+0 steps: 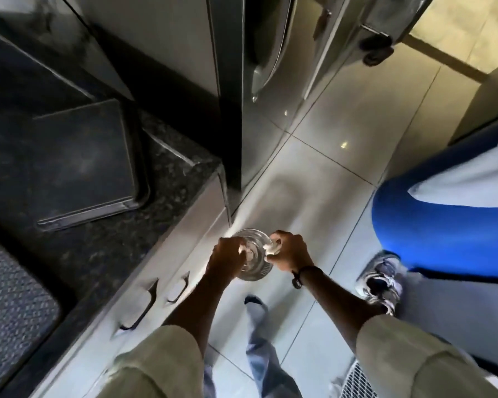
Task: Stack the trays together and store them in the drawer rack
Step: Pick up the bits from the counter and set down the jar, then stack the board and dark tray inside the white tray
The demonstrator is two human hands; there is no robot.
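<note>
Both my hands hold one small round steel tray (253,254) over the tiled floor, in front of the white drawer fronts (167,288). My left hand (227,258) grips its left rim and my right hand (289,251) grips its right rim. The tray is shiny, with a raised centre, and my fingers cover part of it; whether it is a single tray or a stack I cannot tell. A large dark rectangular tray (84,165) lies flat on the granite counter (167,179) to the left.
A steel fridge with a long curved handle (268,58) stands ahead. Another person in blue trousers (431,225) and white sneakers (380,282) stands close on the right. A textured grey mat (12,305) lies at the counter's near left.
</note>
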